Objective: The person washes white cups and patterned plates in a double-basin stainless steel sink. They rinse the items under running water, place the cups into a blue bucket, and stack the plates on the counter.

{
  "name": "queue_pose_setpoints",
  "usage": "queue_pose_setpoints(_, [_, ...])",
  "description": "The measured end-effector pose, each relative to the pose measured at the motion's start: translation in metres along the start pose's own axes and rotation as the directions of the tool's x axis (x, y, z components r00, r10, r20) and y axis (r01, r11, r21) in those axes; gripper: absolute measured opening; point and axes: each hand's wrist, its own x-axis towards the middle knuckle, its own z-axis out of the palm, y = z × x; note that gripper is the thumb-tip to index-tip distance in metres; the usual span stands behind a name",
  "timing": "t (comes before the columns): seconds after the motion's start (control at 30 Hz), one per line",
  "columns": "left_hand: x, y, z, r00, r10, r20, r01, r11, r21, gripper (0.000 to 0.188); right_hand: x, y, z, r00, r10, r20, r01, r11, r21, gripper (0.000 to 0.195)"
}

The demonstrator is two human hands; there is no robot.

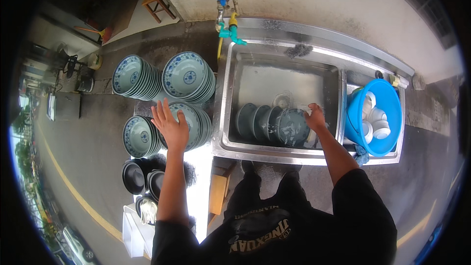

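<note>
My left hand (pixel 171 127), fingers spread, is over a stack of blue-patterned bowls (pixel 189 121) beside the sink; whether it touches them I cannot tell. More stacks of such bowls (pixel 189 73) stand behind it. My right hand (pixel 315 117) is above the right part of the stainless steel sink basin (pixel 287 68), fingers slightly bent, with nothing seen in it. Just left of it, several dishes (pixel 293 127) lean in a row in water. Light falls on the surface and blurs their outlines.
A blue bucket (pixel 393 117) with white bowls (pixel 381 129) stands right of the basin, a blue cloth (pixel 361 155) at its foot. A green-tipped tap (pixel 233 35) juts over the back left corner. Black bowls (pixel 133 177) and a white container (pixel 133 232) are at the near left. A wooden stool (pixel 218 193) stands below.
</note>
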Motion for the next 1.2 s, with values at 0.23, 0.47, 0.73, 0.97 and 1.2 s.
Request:
queue_pose_setpoints(0.23, [-0.104, 0.159, 0.088, 0.832, 0.386, 0.399, -0.066, 0.782, -0.62, 0.049, 0.005, 0.031, 0.038, 0.864, 0.291, 0.41, -0.273, 0.957, -0.102, 0.079])
queue_pose_setpoints(0.47, [-0.164, 0.229, 0.238, 0.619, 0.279, 0.734, 0.108, 0.896, -0.431, 0.073, 0.01, 0.052, 0.039, 0.928, 0.037, 0.371, 0.063, 0.965, -0.254, 0.04])
queue_pose_setpoints(0.73, [-0.188, 0.242, 0.28, 0.613, 0.154, 0.775, -0.024, 0.984, -0.177, 0.082, -0.004, 0.044, -0.007, 0.974, 0.207, 0.086, -0.22, 0.957, 0.19, 0.043])
queue_pose_setpoints(0.97, [-0.174, 0.281, 0.269, 0.623, -0.049, 0.781, 0.506, 0.786, -0.355, 0.053, -0.014, 0.027, -0.015, 0.795, 0.306, 0.524, -0.571, 0.085, 0.816, 0.034])
queue_pose_setpoints(1.2, [-0.159, 0.304, 0.243, 0.495, 0.054, 0.867, 0.859, 0.122, -0.497, 0.026, 0.005, -0.02, -0.001, 0.795, -0.079, 0.601, -0.584, -0.363, 0.726, 0.028])
